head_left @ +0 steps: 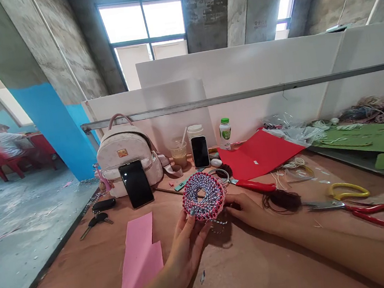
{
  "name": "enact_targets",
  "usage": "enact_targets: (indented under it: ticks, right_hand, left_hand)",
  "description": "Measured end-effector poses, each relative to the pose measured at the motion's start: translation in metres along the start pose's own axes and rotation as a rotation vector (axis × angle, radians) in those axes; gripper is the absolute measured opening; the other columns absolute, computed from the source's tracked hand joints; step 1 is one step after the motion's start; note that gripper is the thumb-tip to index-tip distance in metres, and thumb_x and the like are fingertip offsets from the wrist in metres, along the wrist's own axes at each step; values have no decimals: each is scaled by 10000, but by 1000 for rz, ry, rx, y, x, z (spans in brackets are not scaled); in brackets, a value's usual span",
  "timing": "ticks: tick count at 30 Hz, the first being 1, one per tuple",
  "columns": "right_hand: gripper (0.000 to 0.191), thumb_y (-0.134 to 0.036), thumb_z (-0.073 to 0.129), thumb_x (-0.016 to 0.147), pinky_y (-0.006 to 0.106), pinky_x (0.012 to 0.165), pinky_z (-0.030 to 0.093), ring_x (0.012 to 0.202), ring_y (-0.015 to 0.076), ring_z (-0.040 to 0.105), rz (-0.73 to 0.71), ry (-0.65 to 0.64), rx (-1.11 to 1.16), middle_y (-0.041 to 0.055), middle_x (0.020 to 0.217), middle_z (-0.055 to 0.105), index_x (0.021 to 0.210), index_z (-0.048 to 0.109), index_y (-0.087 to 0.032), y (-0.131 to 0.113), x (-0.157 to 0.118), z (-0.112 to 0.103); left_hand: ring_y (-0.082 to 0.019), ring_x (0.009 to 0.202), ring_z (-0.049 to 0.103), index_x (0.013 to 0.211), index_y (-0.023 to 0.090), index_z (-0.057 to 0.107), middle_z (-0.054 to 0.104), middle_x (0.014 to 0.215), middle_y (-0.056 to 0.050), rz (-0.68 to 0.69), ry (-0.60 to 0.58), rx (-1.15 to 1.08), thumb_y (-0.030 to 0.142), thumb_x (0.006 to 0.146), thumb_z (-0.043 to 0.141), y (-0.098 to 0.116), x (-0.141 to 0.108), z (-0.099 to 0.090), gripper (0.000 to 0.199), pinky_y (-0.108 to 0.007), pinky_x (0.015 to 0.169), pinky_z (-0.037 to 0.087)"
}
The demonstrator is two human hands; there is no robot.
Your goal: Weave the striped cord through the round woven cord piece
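Observation:
A round woven piece of red, white and blue cord (203, 196) is in front of me, its rim edged in red and pink. My left hand (188, 248) grips its lower left edge, with the fingers curled over the rim. My right hand (248, 212) holds its right side, and the fingertips reach the cord. A loose strand of white and blue cord (219, 225) hangs below the piece. A clump of dark fibre (282, 200) lies just beyond my right hand, and a red-handled tool (252, 186) lies past that.
A brown-covered table (237, 270) holds red-handled scissors (376, 214), yellow-handled scissors (347, 191), pink paper (139, 259), red card (259, 155), several green sheets (371, 139), a white backpack (125, 152) and a phone (136, 184). A person (8, 142) sits far left.

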State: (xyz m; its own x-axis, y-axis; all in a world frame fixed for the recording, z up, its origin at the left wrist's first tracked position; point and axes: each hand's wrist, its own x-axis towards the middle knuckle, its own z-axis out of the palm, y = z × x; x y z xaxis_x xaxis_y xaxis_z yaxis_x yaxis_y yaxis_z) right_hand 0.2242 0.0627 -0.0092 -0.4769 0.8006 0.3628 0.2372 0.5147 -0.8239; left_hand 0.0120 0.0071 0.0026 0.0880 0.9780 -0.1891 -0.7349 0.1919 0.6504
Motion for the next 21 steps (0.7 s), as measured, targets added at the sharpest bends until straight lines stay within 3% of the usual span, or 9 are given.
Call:
enact_targets:
  ticks: [5,11,21]
  right_hand:
    - [272,-101,528,808,349,823,520,854,238,671,9,-2,-5,31,833,738,925,755,-194,1,0,1]
    - [300,-97,528,817,364,837,520,905,255,686,11,-2,-9,64,962,769,984,762,-181,1,1,1]
    - [309,-88,539,824,332,847,513,892,225,679,-17,-21,28,36,941,766,994,771,-203,3,-1,0]
  left_hand:
    - [-200,1039,728,1129,215,722,777,1138,-53,-3,-8,1,193,828,812,0,-1,0,315,-330,933,602]
    - [-186,1047,727,1167,227,706,768,1179,-53,3,-11,-5,179,861,777,-1,-2,-1,317,-329,954,597]
    - [-220,1061,713,1037,191,749,780,1107,-65,6,-8,26,215,836,794,-2,2,-2,207,-343,969,578]
